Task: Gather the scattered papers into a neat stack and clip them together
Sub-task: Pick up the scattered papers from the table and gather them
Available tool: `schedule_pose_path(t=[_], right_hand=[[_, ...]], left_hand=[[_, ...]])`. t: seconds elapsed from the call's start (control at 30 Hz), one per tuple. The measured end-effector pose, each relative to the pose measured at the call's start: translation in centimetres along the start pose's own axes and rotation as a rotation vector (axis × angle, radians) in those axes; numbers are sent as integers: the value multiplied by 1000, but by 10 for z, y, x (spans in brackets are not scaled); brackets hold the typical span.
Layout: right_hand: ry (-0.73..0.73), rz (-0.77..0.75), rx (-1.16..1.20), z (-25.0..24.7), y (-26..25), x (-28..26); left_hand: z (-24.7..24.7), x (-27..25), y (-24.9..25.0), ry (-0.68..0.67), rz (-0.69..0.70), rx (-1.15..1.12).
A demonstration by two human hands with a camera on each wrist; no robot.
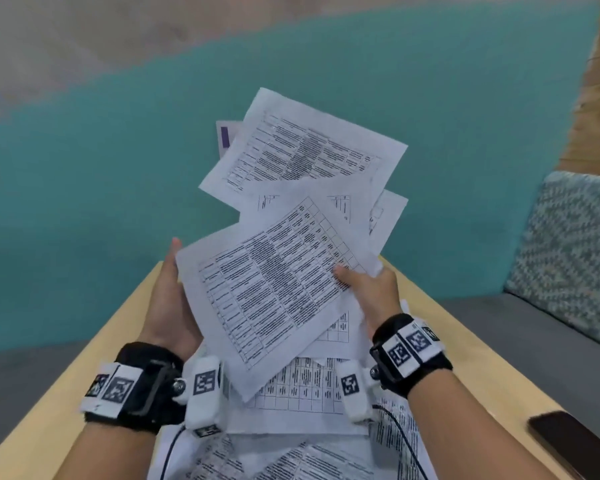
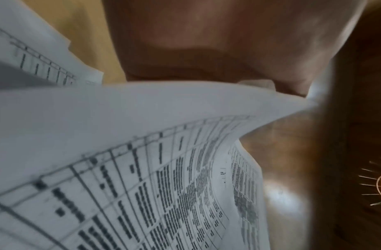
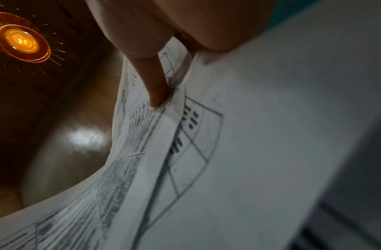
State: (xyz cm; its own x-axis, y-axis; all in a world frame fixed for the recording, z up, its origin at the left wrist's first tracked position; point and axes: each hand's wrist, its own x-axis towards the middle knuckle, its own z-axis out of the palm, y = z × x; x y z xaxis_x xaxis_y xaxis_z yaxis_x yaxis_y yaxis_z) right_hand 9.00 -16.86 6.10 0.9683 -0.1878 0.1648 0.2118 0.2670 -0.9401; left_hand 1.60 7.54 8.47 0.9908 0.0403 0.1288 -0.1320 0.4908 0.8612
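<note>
Table [image 1: 465,341] tan; wall [image 1: 118,168] teal.

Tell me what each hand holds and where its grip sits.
Both hold the fanned papers: left hand supports the left edge from beneath, right hand pinches the right edge, thumb on top.

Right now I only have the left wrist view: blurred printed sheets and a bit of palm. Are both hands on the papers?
Observer: Yes. The right hand grips the fanned papers at their right edge, thumb on top; the left hand supports them from the left.
Operator: Is the bundle squared up?
Observer: No. In the head view the sheets are splayed at different angles, and more loose sheets lie on the table beneath.
Operator: Anything else on that table?
Observer: A dark phone lies near the right edge. No clip shows in any view.
</note>
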Motion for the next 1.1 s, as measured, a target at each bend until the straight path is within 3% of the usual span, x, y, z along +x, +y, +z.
schedule_pose_path(t=[0.1,0.2,0.53,0.7,0.93,1.03,1.1], right_hand=[[3,-141,-42,1,-1,9],[-3,-258,-58,2,-4,17],[-68,-280,-13,5,4,40],[-65,-242,27,0,4,51],[-149,-260,47,-11,-9,46],[-158,-269,40,-17,-17,43],[-176,-274,30,-19,-19,42]], left_hand=[[-11,8,-1,-39,-6,-88],[-17,18,1,-63,-7,-33],[-45,52,8,83,96,443],[-53,50,17,-96,72,370],[-40,36,28,-253,-99,248],[-35,33,36,-272,-109,223],[-30,35,37,-227,-67,392]])
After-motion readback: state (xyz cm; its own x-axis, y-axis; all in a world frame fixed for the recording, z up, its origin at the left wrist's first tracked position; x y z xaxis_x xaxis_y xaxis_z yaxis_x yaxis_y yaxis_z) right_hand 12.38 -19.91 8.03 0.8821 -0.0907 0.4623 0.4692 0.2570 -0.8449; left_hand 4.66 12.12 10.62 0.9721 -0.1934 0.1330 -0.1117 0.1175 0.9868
